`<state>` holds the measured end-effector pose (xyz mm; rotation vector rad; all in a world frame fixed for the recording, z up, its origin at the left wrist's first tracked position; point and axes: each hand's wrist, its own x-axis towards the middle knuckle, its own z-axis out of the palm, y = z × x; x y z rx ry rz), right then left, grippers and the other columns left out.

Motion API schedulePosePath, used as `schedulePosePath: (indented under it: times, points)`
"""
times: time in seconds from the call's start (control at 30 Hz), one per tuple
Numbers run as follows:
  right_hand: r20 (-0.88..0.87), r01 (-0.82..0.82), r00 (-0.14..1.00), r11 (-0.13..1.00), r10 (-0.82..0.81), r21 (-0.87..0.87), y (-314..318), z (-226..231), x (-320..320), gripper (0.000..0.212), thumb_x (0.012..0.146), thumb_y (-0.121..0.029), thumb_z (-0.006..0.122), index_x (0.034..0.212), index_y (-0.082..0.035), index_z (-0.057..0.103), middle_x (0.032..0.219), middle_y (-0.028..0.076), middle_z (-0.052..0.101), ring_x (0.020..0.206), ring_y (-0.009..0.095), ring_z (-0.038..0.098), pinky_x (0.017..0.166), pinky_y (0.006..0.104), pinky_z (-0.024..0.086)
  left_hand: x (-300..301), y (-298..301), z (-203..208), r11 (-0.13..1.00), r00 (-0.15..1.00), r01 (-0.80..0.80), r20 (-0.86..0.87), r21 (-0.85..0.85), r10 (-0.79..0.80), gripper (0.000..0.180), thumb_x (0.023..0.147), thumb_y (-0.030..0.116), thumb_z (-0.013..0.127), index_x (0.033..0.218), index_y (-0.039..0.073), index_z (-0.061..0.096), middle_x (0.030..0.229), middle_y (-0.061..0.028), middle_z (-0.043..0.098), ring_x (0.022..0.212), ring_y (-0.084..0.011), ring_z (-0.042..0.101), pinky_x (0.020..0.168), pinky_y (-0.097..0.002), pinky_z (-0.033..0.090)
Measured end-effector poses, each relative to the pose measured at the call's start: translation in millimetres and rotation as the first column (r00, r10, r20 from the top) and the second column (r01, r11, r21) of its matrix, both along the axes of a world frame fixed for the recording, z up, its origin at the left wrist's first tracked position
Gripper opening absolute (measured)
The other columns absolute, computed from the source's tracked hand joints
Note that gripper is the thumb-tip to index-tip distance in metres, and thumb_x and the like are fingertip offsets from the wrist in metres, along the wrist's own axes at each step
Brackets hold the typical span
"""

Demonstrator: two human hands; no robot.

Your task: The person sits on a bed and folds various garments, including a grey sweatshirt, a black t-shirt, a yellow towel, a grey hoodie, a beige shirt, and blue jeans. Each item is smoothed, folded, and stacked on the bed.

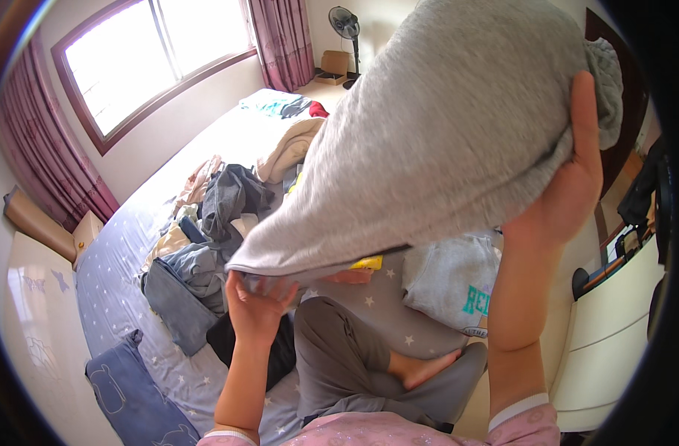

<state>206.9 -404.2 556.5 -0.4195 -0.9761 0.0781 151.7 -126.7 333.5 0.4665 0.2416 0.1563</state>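
A large light-grey garment [428, 141] is spread in the air in front of me, hiding much of the bed behind it; its kind is unclear. My left hand [257, 305] grips its lower left corner, with fingertips partly under the cloth. High on the right, my right hand [558, 197] holds the other side, one finger stretched up along the fabric and the rest hidden by it. Below the garment, a grey sweatshirt with green lettering [447, 279] lies by my crossed legs. A black cloth [222, 338] rests beside my left forearm.
Heaped clothes, including jeans [177, 301] and a dark grey garment [231, 204], cover the bed's left middle. A beige garment [287, 149] lies beyond. A blue pillow [135, 390] is near left. A white cabinet [607, 334] stands right; a fan [344, 24] stands far back.
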Motion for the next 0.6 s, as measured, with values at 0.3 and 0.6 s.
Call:
schedulePosePath:
  times: [0.3, 0.6]
  points:
    - [0.142, 0.999, 0.048, 0.045, -0.989, -0.025, -12.7, -21.8, -22.2, 0.039, 0.094, -0.025, 0.040, 0.125, -0.003, 0.047, 0.130, 0.012, 0.046, 0.116, 0.023, 0.048, 0.100, 0.0343, 0.037, -4.1, -20.4, -46.0, 0.944, 0.943, 0.312, -0.083, -0.107, -0.321, 0.053, 0.087, 0.046, 0.042, 0.128, 0.012, 0.044, 0.131, -0.0072, 0.047, 0.121, -0.0261, 0.042, 0.102, -0.0463, 0.028]
    - [0.051, 0.992, -0.090, -0.094, -0.995, -0.081, -32.1, 11.6, -42.3, 0.037, 0.091, -0.025, 0.048, 0.120, -0.002, 0.049, 0.122, 0.010, 0.053, 0.116, 0.024, 0.048, 0.100, 0.0382, 0.037, 46.2, 37.9, -83.0, 0.987, 0.969, 0.141, -0.195, -0.082, -0.154, 0.043, 0.086, 0.029, 0.039, 0.117, 0.001, 0.051, 0.119, -0.0139, 0.056, 0.111, -0.0311, 0.051, 0.101, -0.0471, 0.033]
